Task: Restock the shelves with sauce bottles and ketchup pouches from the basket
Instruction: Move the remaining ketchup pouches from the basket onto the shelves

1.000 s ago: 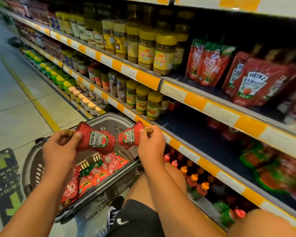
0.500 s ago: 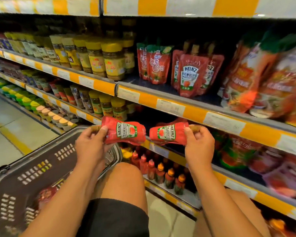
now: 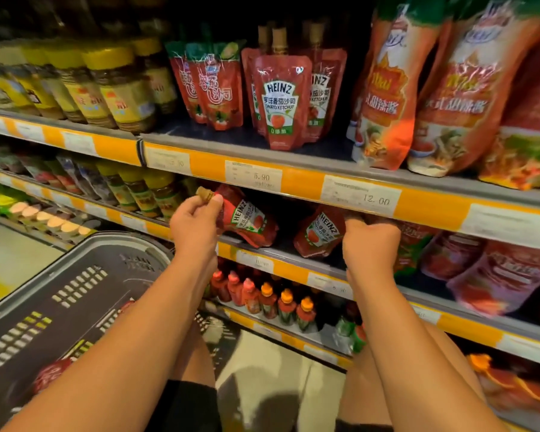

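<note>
At the far left, the grey basket is sitting beside your knee. A red pack is showing through its side wall, so stock is probably still waiting inside; the contents are otherwise hidden.

Your left hand is closing its grip on the spout end of a Heinz ketchup pouch, thumb and fingers pinching just below the tan cap. You are holding this pouch tilted, its base hanging over the front edge of the middle shelf.

Your right hand is gripping the top of a second Heinz ketchup pouch, fingers curled over it, and its base is reaching the same shelf edge. Whether it is resting there cannot be told.

Judging progress: neither pouch is placed yet. Standing Heinz pouches are already facing the upper shelf. The sauce bottles on the lower shelf are standing in a row; no bottle is in hand.
</note>
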Motion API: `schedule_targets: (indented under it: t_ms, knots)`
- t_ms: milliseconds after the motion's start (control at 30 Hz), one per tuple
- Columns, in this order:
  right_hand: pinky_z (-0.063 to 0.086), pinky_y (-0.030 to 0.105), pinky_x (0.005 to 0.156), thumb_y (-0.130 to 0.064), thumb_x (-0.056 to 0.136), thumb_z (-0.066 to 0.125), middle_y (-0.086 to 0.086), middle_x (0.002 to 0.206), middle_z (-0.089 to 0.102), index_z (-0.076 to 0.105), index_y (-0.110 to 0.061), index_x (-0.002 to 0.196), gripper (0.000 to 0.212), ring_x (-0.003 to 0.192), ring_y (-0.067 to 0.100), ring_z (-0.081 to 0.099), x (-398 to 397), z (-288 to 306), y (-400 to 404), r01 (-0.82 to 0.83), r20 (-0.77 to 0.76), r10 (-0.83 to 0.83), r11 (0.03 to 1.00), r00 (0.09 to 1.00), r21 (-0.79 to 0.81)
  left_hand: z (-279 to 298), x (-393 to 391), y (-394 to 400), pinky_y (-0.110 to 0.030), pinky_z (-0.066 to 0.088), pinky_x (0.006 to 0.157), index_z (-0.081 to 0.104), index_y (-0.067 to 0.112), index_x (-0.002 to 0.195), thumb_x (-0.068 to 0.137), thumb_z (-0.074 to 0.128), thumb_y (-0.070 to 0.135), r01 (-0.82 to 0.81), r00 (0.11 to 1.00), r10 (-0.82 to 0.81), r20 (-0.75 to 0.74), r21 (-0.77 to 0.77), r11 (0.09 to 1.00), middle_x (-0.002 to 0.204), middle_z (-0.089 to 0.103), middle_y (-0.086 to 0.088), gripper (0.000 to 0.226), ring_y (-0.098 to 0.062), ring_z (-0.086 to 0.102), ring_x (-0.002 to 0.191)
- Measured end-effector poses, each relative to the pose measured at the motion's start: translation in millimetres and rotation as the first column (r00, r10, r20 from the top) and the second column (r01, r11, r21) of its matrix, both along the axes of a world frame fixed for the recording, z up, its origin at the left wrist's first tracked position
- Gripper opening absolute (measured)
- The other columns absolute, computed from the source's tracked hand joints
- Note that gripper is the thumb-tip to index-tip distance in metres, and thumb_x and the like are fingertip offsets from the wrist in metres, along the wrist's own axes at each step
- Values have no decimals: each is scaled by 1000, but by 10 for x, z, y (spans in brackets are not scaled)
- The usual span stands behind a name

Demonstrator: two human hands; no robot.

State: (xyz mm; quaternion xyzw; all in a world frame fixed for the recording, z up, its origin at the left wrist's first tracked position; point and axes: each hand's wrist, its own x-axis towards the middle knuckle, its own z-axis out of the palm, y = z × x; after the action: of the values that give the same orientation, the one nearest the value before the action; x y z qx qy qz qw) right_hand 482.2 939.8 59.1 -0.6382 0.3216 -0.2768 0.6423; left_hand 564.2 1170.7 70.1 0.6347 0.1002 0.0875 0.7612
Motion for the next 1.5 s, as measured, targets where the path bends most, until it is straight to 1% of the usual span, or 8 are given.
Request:
schedule_targets:
  t_ms: [133,267,367,567,733,900,1267,1500]
  knots:
    - [28,29,57,-9,77,66,-17,41,34,36,-29,43,50,39,5,30,107,31,73,-22,-2,22,999,1000,41,8,218,-136,-42,57,74,68,19,88,90,68,11,25,999,-26,22,39,999,88,72,-8,8,-22,67,83]
    - [43,36,80,-37,74,75,-11,81,58,59,-32,77,16,77,20,53,187,-7,166,-79,38,81,996,996,-48,-54,317,-225,-46,60,83,71,22,94,83,70,21,80,996,-85,31,140,987,94,77,-3,11,-26,73,91]
    - [48,44,108,-37,87,80,-13,123,70,73,-26,117,33,119,21,63,236,-67,241,-113,15,116,985,993,-131,-101,287,-320,-41,61,84,73,30,97,75,74,35,178,979,-192,62,184,967,97,79,9,22,-12,74,96]
    - [56,34,83,-20,83,79,-15,93,71,68,-28,103,25,87,17,69,315,-256,290,-206,-173,170,954,970,-216,-172,289,-458,-8,50,74,71,35,107,84,82,32,285,940,-330,91,328,901,99,76,22,26,8,69,92]
    - [51,32,69,-18,82,77,1,100,69,60,-23,115,38,86,28,65,330,-433,312,-277,-348,178,925,921,-261,-220,349,-308,-39,61,84,59,23,125,85,82,13,479,873,-450,-189,508,716,108,73,2,48,-20,71,99]
    - [59,40,83,-8,80,74,3,117,69,56,-22,129,54,99,31,67,379,-526,355,-222,-341,112,927,933,-303,-345,338,-276,-35,59,81,69,17,113,82,87,20,522,850,-449,-275,557,646,101,74,4,35,-15,70,92]
    - [47,38,109,-9,92,71,8,145,58,48,-13,146,59,133,29,54,638,-675,280,-138,-285,31,921,958,-363,-559,583,-391,-39,54,102,54,13,147,83,81,1,517,855,-447,-261,487,704,141,61,-5,70,-22,61,123]
    - [36,28,111,-8,94,63,11,151,52,42,-11,152,62,140,30,48,799,-761,266,-122,-267,-17,859,964,-496,-642,637,-589,-36,56,98,68,14,122,73,88,5,489,867,-476,-149,439,754,117,73,-2,54,-20,69,111]
